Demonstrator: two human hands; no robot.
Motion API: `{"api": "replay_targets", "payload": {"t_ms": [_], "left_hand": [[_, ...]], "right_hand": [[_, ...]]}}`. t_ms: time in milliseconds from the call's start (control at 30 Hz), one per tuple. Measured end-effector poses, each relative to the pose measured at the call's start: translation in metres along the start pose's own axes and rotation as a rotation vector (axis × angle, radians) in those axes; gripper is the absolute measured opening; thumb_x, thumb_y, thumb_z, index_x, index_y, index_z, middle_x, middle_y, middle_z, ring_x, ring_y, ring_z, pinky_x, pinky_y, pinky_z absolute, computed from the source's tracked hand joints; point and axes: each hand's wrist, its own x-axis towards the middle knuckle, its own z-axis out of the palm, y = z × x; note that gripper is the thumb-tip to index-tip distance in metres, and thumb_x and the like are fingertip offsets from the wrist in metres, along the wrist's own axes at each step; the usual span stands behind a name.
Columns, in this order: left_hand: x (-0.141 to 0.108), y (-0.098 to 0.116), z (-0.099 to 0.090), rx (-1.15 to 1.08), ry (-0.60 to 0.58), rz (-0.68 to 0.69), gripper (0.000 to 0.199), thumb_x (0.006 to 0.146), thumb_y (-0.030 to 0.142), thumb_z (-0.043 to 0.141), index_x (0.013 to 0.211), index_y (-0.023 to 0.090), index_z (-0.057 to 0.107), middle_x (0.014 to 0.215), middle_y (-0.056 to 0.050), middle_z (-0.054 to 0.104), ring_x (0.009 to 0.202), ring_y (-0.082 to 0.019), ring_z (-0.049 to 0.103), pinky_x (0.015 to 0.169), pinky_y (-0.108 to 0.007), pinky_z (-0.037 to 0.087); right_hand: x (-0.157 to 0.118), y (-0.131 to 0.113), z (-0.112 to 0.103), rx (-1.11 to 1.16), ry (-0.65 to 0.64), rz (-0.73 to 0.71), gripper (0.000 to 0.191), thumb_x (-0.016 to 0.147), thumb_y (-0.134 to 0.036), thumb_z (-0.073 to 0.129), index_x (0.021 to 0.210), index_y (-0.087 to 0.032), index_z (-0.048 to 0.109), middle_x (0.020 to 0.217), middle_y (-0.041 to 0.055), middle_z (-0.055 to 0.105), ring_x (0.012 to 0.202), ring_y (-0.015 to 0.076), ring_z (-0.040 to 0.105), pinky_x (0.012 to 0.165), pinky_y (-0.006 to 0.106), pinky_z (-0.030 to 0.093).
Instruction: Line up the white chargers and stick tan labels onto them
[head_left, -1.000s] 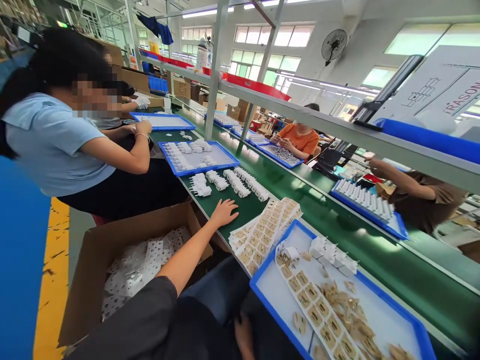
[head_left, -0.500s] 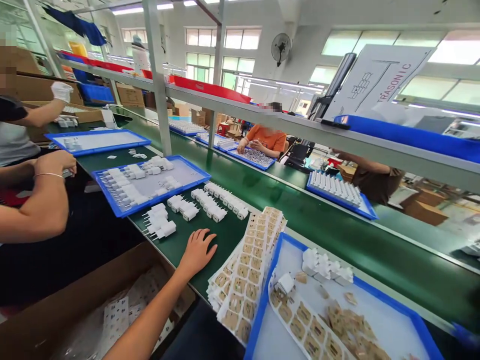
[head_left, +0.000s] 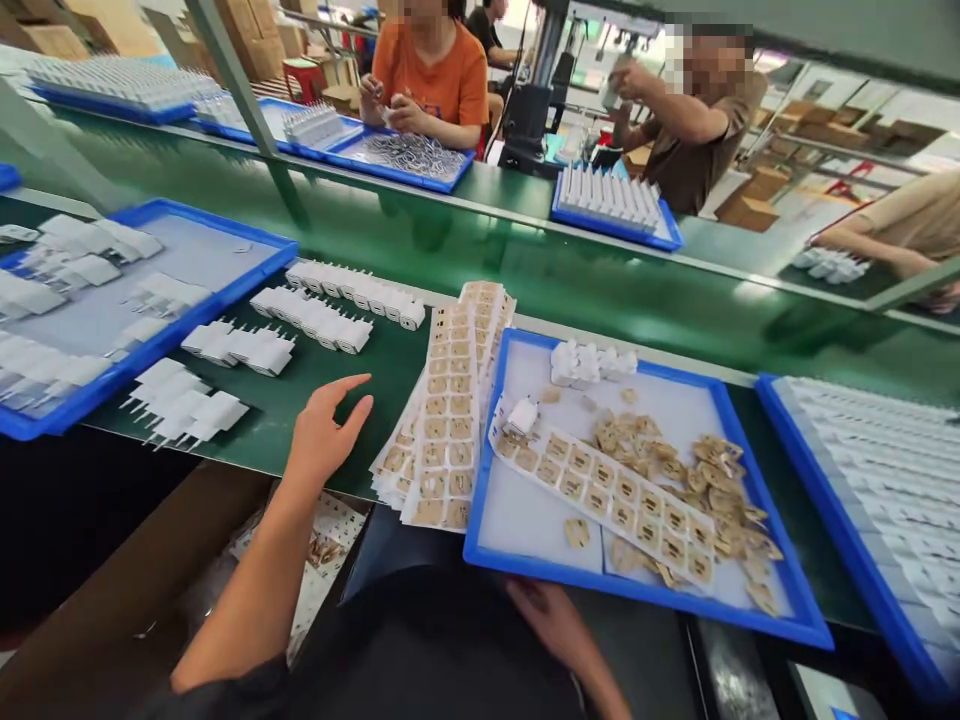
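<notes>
My left hand [head_left: 326, 430] is over the green bench, fingers apart and holding nothing, between rows of white plug pieces [head_left: 238, 346] and a fanned stack of sticker sheets [head_left: 450, 400]. My right hand [head_left: 544, 605] is low by the near edge of a blue-rimmed tray [head_left: 645, 590]; the tray hides its fingertips. Inside that tray lie a strip of tan stickers [head_left: 615, 495], a single white plug piece [head_left: 521, 415] on the strip's left end, a cluster of white pieces [head_left: 592, 362] at the back, and loose tan pieces [head_left: 720, 480].
Another blue tray [head_left: 225, 285] with plug pieces stands at left, and a full one [head_left: 832, 510] at right. Beyond the green belt [head_left: 517, 265], people work at trays. An open carton [head_left: 150, 560] with scrap sheets sits below the bench.
The view has swung right and down. My right hand and the full right-hand tray have come into view. My left hand stays beside the sticker sheets, its thumb and fingers apart.
</notes>
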Motion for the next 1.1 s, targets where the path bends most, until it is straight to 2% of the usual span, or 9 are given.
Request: {"api": "replay_targets", "payload": {"t_ms": [100, 167, 267, 367, 500, 633, 767, 967, 1100], "left_hand": [[0.01, 0.057, 0.003, -0.107, -0.138, 0.176, 0.037, 0.097, 0.042, 0.052, 0.127, 0.024, 0.064, 0.125, -0.006, 0.07, 0.113, -0.025, 0.064, 0.092, -0.036, 0.054], [0.023, 0.095, 0.016, -0.123, -0.271, 0.429, 0.034, 0.098, 0.031, 0.051, 0.127, 0.022, 0.064, 0.123, -0.006, 0.071, 0.113, -0.023, 0.064, 0.099, -0.036, 0.051], [0.045, 0.137, 0.045, 0.024, -0.544, 0.841, 0.049, 0.091, 0.005, 0.045, 0.133, 0.023, 0.062, 0.135, -0.007, 0.065, 0.121, -0.023, 0.06, 0.105, -0.038, 0.046], [0.06, 0.156, 0.069, 0.211, -0.756, 1.05, 0.063, 0.081, -0.004, 0.047, 0.134, 0.026, 0.062, 0.149, -0.007, 0.054, 0.13, -0.027, 0.054, 0.105, -0.04, 0.045], [0.066, 0.154, 0.079, 0.295, -0.89, 1.052, 0.062, 0.082, 0.001, 0.054, 0.137, 0.029, 0.06, 0.152, -0.006, 0.051, 0.132, -0.028, 0.053, 0.102, -0.037, 0.046], [0.069, 0.149, 0.081, 0.21, -0.932, 1.043, 0.051, 0.089, 0.014, 0.059, 0.138, 0.028, 0.059, 0.149, -0.006, 0.055, 0.131, -0.026, 0.055, 0.104, -0.034, 0.044], [0.072, 0.156, 0.082, 0.125, -0.946, 1.043, 0.044, 0.091, 0.013, 0.059, 0.134, 0.024, 0.063, 0.142, -0.007, 0.061, 0.125, -0.023, 0.06, 0.103, -0.031, 0.044], [0.053, 0.167, 0.056, 0.04, -0.713, 1.038, 0.039, 0.094, 0.038, 0.063, 0.13, 0.023, 0.066, 0.126, -0.013, 0.064, 0.106, -0.027, 0.066, 0.094, -0.038, 0.049], [0.018, 0.155, 0.034, -0.105, -0.673, 0.963, 0.053, 0.092, 0.044, 0.066, 0.141, 0.027, 0.054, 0.138, -0.013, 0.055, 0.107, -0.025, 0.065, 0.09, -0.035, 0.052]], "right_hand": [[-0.02, -0.018, -0.031, 0.074, -0.105, 0.027, 0.017, 0.092, -0.051, 0.057, 0.1, -0.045, 0.072, 0.082, 0.0014, 0.076, 0.072, 0.0306, 0.075, 0.06, 0.042, 0.064], [-0.012, -0.034, -0.051, 0.093, -0.104, 0.01, 0.017, 0.093, -0.038, 0.058, 0.103, -0.039, 0.071, 0.088, 0.0035, 0.076, 0.08, 0.028, 0.075, 0.069, 0.04, 0.063], [0.031, -0.046, -0.065, -0.035, 0.145, -0.05, 0.015, 0.096, -0.03, 0.056, 0.102, -0.028, 0.069, 0.091, 0.005, 0.074, 0.082, 0.0221, 0.072, 0.073, 0.034, 0.058], [0.082, -0.038, -0.061, -0.208, 0.336, -0.031, 0.019, 0.096, -0.031, 0.054, 0.106, -0.021, 0.067, 0.094, 0.0076, 0.072, 0.081, 0.0222, 0.068, 0.075, 0.036, 0.055], [0.117, -0.023, -0.045, -0.404, 0.323, 0.025, 0.017, 0.094, -0.029, 0.055, 0.101, -0.019, 0.067, 0.096, 0.0077, 0.072, 0.087, 0.0253, 0.067, 0.078, 0.038, 0.051], [0.121, -0.018, -0.038, -0.474, 0.286, 0.047, 0.016, 0.093, -0.027, 0.057, 0.104, -0.019, 0.066, 0.097, 0.0069, 0.073, 0.084, 0.0237, 0.066, 0.077, 0.035, 0.049], [0.122, -0.019, -0.037, -0.49, 0.283, 0.04, 0.013, 0.095, -0.028, 0.054, 0.094, -0.02, 0.065, 0.087, 0.0058, 0.071, 0.077, 0.0218, 0.064, 0.069, 0.032, 0.046], [0.108, -0.024, -0.047, -0.104, 0.502, -0.094, 0.015, 0.097, -0.034, 0.056, 0.093, -0.022, 0.063, 0.083, 0.0025, 0.068, 0.074, 0.0174, 0.063, 0.069, 0.03, 0.05], [0.095, -0.029, -0.051, 0.119, 0.512, -0.173, 0.013, 0.097, -0.033, 0.059, 0.092, -0.022, 0.065, 0.083, 0.0016, 0.067, 0.075, 0.0164, 0.063, 0.071, 0.031, 0.052]]}}
